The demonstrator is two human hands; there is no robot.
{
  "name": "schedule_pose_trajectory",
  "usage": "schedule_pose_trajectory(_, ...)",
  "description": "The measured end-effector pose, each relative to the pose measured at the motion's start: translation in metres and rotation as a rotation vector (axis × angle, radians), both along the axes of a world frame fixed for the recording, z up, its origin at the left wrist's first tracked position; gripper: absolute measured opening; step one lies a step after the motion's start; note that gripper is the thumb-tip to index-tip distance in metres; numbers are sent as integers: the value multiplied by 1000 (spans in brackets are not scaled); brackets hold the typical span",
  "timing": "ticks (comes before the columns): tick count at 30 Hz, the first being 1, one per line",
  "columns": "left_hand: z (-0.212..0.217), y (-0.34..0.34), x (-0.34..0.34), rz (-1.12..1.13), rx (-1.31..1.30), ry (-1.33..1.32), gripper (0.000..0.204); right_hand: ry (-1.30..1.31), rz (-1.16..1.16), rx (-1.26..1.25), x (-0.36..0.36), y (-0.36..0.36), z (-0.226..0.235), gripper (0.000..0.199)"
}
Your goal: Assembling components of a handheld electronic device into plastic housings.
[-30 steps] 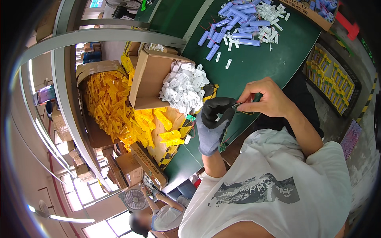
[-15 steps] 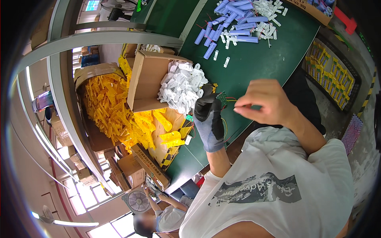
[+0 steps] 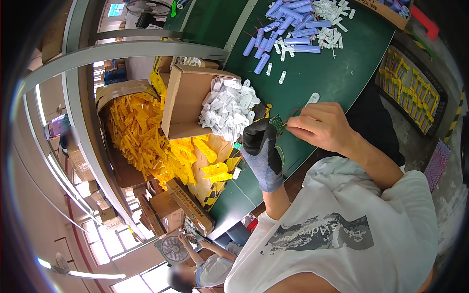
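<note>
My left hand point(image 3: 259, 139), in a grey and black glove, is closed on a small green circuit board point(image 3: 277, 123) that sticks out past the fingertips. Thin red and yellow wires point(image 3: 285, 124) run from the board to my bare right hand point(image 3: 323, 127), whose fingertips are pinched together on them. A white plastic piece with a rounded end point(image 3: 313, 98) shows just beyond the right knuckles; whether it lies on the table or touches the hand I cannot tell. Below the left glove's fingers, another bit of green board point(image 3: 237, 146) shows with loose wires trailing by the wrist.
A tipped carton point(image 3: 188, 100) spills white plastic parts point(image 3: 228, 105) left of my hands. Yellow plastic holders point(image 3: 141, 136) fill a larger box beyond. Blue cylindrical cells point(image 3: 293, 29) lie on the green table point(image 3: 303, 73). At right sits a black tray point(image 3: 439, 105); a co-worker point(image 3: 210, 268) is lower left.
My right hand has turned and lowered, and its fingertips have closed in on the wires near the board. The white piece beyond its knuckles has come into sight. The view has shifted slightly.
</note>
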State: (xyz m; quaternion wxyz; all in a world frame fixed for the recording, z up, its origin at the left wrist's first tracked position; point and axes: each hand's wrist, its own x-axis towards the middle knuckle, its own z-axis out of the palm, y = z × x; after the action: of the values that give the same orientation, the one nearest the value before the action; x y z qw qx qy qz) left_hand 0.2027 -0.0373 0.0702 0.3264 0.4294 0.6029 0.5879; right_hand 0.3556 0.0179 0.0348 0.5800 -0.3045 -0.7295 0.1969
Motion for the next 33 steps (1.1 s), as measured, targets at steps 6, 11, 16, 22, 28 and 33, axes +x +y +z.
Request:
schedule_pose_trajectory(6, 0, -1, 5, 25, -30, 3, 7, 10, 22, 21, 2, 5, -8, 22)
schedule_pose_trajectory(11, 1, -3, 7, 50, -45, 11, 6, 6, 64, 145, 7, 7, -11, 22)
schedule_pose_trajectory(16, 4, -3, 13, 70, -16, 45, 6, -40, 37, 192, 11, 8, -11, 18)
schedule_pose_trajectory(22, 0, -7, 18, 124, 93, 110, 24, -46, 139, 92, 9, -1, 7, 20)
schedule_pose_trajectory(28, -1, -4, 12, 22, 233, 618, 28, -81, 313, -724, 21, -6, 28, 13)
schedule_pose_trajectory(33, 3, -9, -3, -90, 188, 571, 31, 229, 951, -975, 31, -8, 31, 10)
